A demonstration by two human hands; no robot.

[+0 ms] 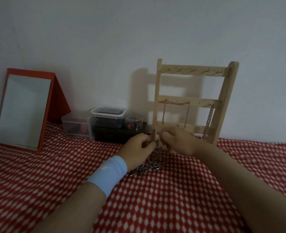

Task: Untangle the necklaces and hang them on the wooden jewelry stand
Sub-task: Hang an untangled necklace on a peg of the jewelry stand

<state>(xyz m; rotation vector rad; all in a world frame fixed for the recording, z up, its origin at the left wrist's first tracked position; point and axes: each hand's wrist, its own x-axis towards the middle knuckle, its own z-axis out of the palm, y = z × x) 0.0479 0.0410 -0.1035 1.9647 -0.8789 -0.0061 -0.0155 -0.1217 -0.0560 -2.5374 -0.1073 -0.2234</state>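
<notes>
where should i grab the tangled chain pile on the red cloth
Pinch one loose strand at the top of the tangled chain pile, coming from above: strands rise from it toward the left hand and right hand. It lies flat and knotted on the red cloth, so a sideways scoop would probably bunch it tighter.
</notes>
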